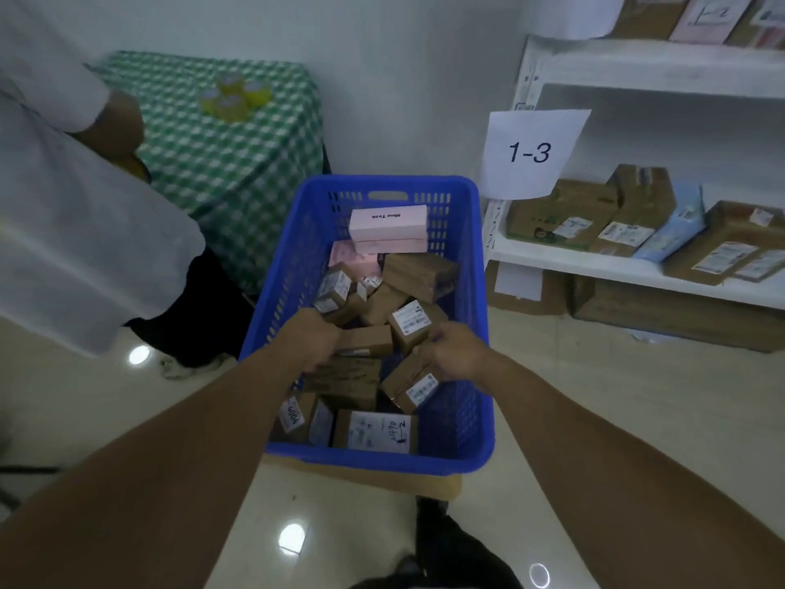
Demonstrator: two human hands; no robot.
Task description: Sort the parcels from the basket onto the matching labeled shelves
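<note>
you're leaning over the blue basket (467,248) at dead centre with both hands in it. your left hand (316,340) is pressing down at the 9 o'clock side of the heap, its fingers tucking under out of sight, so i cannot tell whether they're gripping anything. your right hand (458,352) is working the 3 o'clock side, fingers curling round the upper end of a tilted parcel (414,388) with a white label.

the basket is carrying a deep jumble of parcels (418,269), with pink boxes (388,223) stacking up at its 12 o'clock end, so most of the sorting is looking undone. over at 2 o'clock the white shelf (552,253) is wearing its "1-3" sign (533,150), and several shelved boxes (565,214) are sitting there already, so some work is showing. the tilted parcel is looking like the next to go, once you're reading its label.
</note>
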